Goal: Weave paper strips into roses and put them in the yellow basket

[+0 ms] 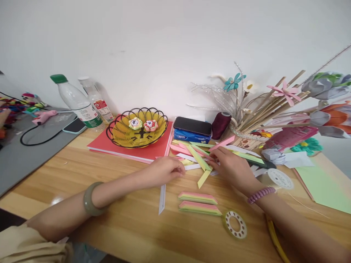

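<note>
My right hand (233, 166) reaches into a loose pile of folded paper strips (199, 157) in pink, yellow, green and white. Its thumb and fingers are pinched together at the pile, beside a pink strip (223, 143). My left hand (166, 171) hovers at the pile's left side with its fingers curled closed. From beneath it a white folded strip (162, 200) sticks out toward me; whether the fingers grip it I cannot tell. Nearer to me lie two neat stacks of pink and yellow folded strips (199, 197), (200, 208) and a roll of tape (235, 225).
Behind my left hand a yellow woven basket (120, 137) with two paper flowers rests on red paper (98, 144). Further back stand two bottles (82, 106), a phone (192, 126) on a blue pack, maroon thread (220, 126) and craft flowers. A spool (278, 179) sits by my right wrist.
</note>
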{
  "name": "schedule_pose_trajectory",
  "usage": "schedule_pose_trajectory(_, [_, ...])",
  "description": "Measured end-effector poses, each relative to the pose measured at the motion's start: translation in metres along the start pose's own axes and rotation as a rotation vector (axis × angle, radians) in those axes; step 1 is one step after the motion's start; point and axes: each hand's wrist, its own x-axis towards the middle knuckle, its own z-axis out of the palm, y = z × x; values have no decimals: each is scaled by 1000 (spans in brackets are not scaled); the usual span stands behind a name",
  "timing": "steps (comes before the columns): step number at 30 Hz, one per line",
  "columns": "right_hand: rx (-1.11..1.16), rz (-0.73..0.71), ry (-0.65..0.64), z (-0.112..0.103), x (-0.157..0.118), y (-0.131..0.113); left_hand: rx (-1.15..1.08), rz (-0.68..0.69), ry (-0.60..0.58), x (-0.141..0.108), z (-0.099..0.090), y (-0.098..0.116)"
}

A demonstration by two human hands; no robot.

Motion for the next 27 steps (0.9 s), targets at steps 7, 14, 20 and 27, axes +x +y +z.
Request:
schedule_pose_trajectory(7, [131,58,-10,-5,9,6,-98,5,47,1,-11,4])
schedule_pose_trajectory(14, [346,50,109,-19,21,5,-654,-104,198,45,-13,16])
schedule_pose_trajectory(20, [447,-30,152,-20,21,-8,-1154,-179,295,74,-7,25])
schedule_pose_trajectory(27, [542,-14,111,-19,30,-6,-1257,-187,306,77,-9,15])
